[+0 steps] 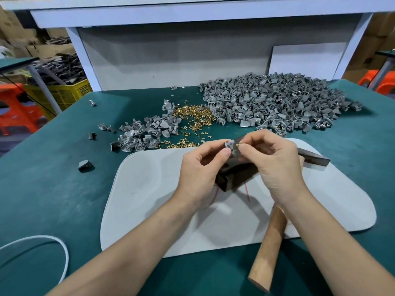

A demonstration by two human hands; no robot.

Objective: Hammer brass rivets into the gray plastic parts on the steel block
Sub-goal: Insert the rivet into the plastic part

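A green bench mat [53, 189] carries a pale pad [149, 199] under both hands. The left hand [201, 167] pinches a gray plastic part [230, 146] and the right hand [275, 165] pinches a brass rivet [237, 144] against it, just above the steel block [235, 176]. A wooden-handled hammer [269, 248] lies beneath the right wrist. Loose rivets [192, 116] are heaped beyond the fingertips.

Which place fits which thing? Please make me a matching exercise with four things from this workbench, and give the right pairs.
Things
1. gray plastic part
2. brass rivet
3. hammer
4. steel block

Places
A. on the white pad, below both hands
B. pinched by the right hand
C. held by the left hand
D. lying across the pad's near edge, wooden handle toward the person

Pairs: 1-C, 2-B, 3-D, 4-A
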